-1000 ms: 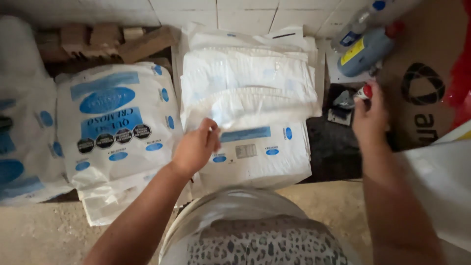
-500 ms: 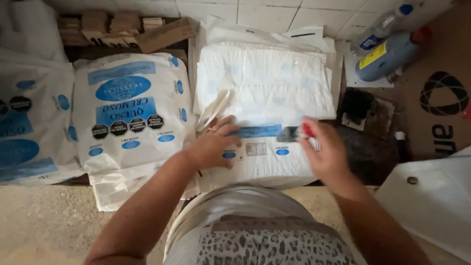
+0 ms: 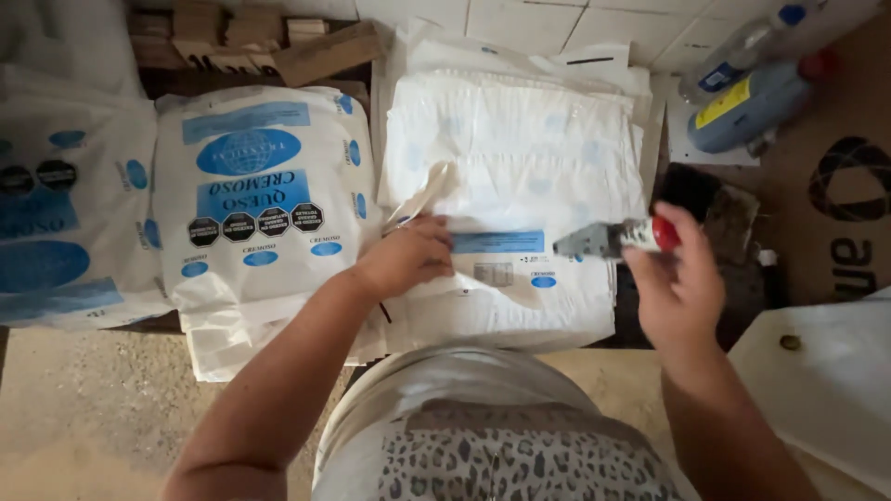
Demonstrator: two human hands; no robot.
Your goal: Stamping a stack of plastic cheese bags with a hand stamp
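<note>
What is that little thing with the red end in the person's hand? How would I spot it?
Find the stack of white plastic bags in the middle, by the tiled wall. At its lower right edge, the right hand holds a small tool over the bags. It has a grey metal head and a red handle end, unlike the flat white and blue bags around it.

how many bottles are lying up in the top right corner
2: a clear bottle with a blue cap at the corner, and a blue bottle with a yellow label and red cap just below it. Others may lie out of frame.
</note>
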